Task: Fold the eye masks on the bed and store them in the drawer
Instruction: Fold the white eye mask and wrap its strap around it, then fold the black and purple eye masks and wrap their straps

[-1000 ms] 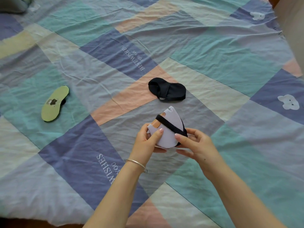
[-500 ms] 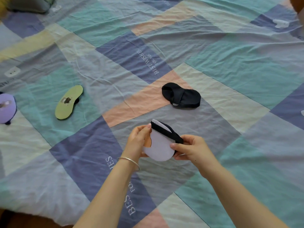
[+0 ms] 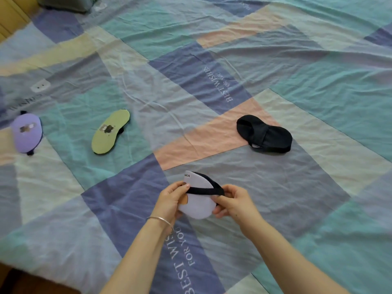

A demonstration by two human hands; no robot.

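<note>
A folded pale lavender eye mask (image 3: 198, 203) with a black elastic strap across it is held just above the bed, between both hands. My left hand (image 3: 171, 199) grips its left edge, thumb on the strap. My right hand (image 3: 234, 201) pinches the strap's right end and the mask's right edge. A black eye mask (image 3: 264, 136) lies folded on the patchwork sheet beyond my hands. A green eye mask (image 3: 110, 131) lies flat to the left, and a purple eye mask (image 3: 26, 133) lies near the left edge. No drawer is in view.
The patchwork bedsheet (image 3: 297, 187) fills the view, wrinkled in places. A grey-green pillow (image 3: 65, 3) sits at the top left corner. A wooden surface (image 3: 10, 15) shows at the far top left, and the bed's near edge (image 3: 12, 270) at bottom left.
The strap has been pulled level across the folded mask, and my right hand now pinches its right end. The view has shifted, bringing the purple mask fully into sight.
</note>
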